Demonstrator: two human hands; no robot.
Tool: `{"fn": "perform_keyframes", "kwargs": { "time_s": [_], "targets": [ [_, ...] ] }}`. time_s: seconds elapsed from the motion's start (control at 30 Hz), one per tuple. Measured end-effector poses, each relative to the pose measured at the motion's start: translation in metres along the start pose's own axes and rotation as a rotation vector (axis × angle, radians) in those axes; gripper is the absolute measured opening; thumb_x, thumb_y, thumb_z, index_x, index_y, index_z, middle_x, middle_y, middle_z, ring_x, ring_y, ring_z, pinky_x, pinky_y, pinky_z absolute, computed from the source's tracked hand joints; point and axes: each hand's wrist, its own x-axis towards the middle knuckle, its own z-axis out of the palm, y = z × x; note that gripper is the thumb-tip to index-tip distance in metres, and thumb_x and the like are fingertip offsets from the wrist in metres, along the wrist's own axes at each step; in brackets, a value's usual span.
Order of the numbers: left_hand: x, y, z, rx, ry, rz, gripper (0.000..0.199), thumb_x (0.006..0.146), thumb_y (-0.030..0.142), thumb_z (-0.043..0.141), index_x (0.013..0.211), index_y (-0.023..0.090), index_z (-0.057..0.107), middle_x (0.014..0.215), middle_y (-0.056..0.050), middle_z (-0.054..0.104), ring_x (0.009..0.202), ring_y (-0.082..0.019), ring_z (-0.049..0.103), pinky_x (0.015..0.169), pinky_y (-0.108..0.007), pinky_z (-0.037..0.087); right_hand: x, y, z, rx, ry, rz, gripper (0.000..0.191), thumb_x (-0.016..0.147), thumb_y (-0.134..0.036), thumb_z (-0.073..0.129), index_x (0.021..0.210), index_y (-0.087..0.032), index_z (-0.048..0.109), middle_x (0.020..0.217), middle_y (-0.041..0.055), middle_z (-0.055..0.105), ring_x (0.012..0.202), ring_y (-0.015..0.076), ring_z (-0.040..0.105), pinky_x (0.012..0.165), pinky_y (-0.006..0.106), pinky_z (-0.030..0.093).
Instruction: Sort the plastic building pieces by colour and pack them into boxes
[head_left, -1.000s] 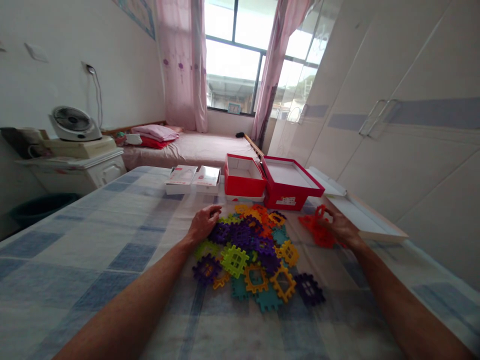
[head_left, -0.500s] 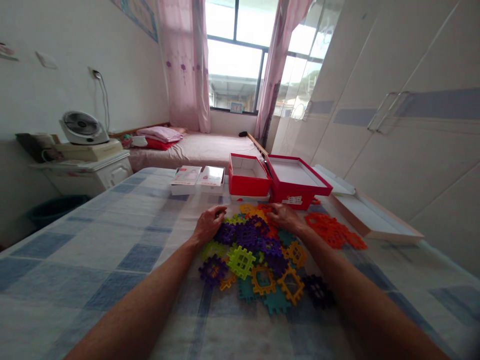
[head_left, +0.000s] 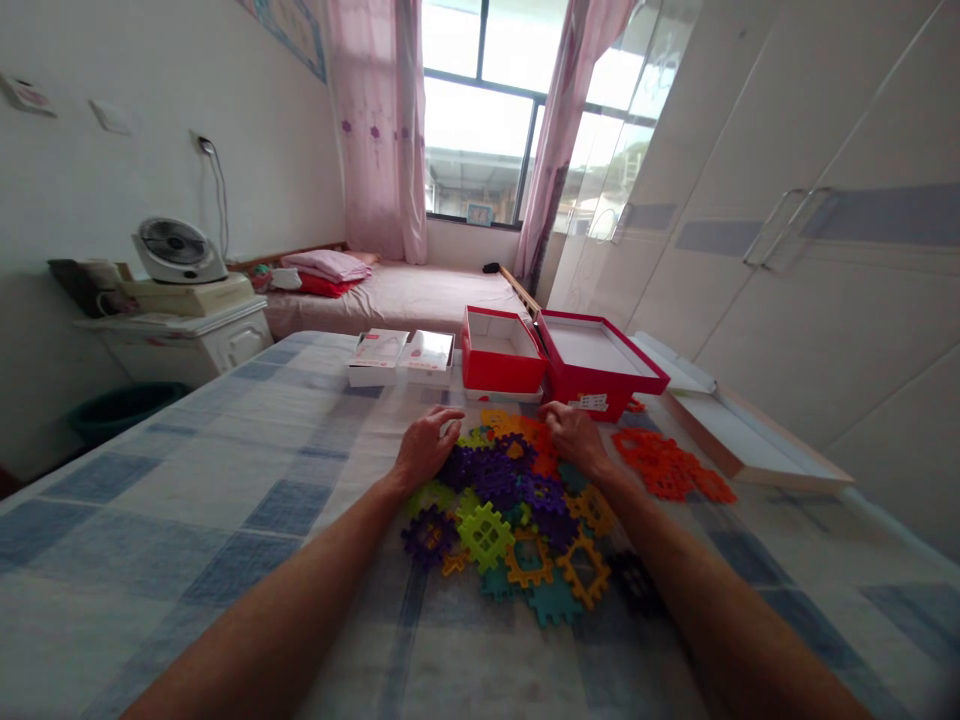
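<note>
- Brightly coloured plastic pieces [head_left: 499, 478], square and notched like cogs along every edge, lie heaped between my two hands on a cloth-covered table.
- My left hand [head_left: 427, 445] rests at the heap's left edge, fingers loosely curled beside purple and lime pieces; I cannot tell whether they grasp anything.
- My right hand [head_left: 576, 435] bends down at the far right of the heap, fingertips at its orange pieces [head_left: 538, 440]; whether they are pinching one, I cannot tell.
- Nearer me, a lime piece [head_left: 485, 535] shows a lattice like a four-paned window, beside hollow yellow frames [head_left: 583, 570] and a flat teal piece [head_left: 555, 602].
- To the right, well apart from the heap, orange-red pieces [head_left: 675, 465] spread in a low, openwork layer.
- Beyond stand a red box [head_left: 504, 372], white inside, a larger crimson box [head_left: 581, 385] and two small white cartons [head_left: 401, 372] with glossy tops.
- Beneath it all, a softly creased tablecloth [head_left: 225, 510] in blue and white checks.
</note>
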Motion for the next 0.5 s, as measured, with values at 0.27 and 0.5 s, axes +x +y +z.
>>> {"fn": "perform_keyframes", "kwargs": {
  "time_s": [0.27, 0.5],
  "targets": [
    [0.018, 0.053, 0.017, 0.115, -0.345, 0.386, 0.033, 0.088, 0.039, 0.042, 0.112, 0.026, 0.062, 0.123, -0.003, 0.057, 0.12, -0.02, 0.046, 0.106, -0.034, 0.029, -0.016, 0.021, -0.015, 0.124, -0.028, -0.058, 0.036, 0.083, -0.029, 0.046, 0.116, -0.019, 0.058, 0.115, 0.0049, 0.063, 0.102, 0.0167, 0.058, 0.087, 0.027, 0.043],
    [0.027, 0.058, 0.031, 0.105, -0.458, 0.3, 0.033, 0.078, 0.039, 0.056, 0.107, 0.025, 0.064, 0.103, -0.005, 0.064, 0.097, -0.021, 0.058, 0.09, -0.03, 0.042, -0.021, 0.005, 0.004, 0.03, -0.094, -0.099, 0.042, 0.081, -0.027, 0.048, 0.123, -0.022, 0.054, 0.12, 0.0068, 0.059, 0.111, 0.0199, 0.051, 0.096, 0.032, 0.034]
  ]
}}
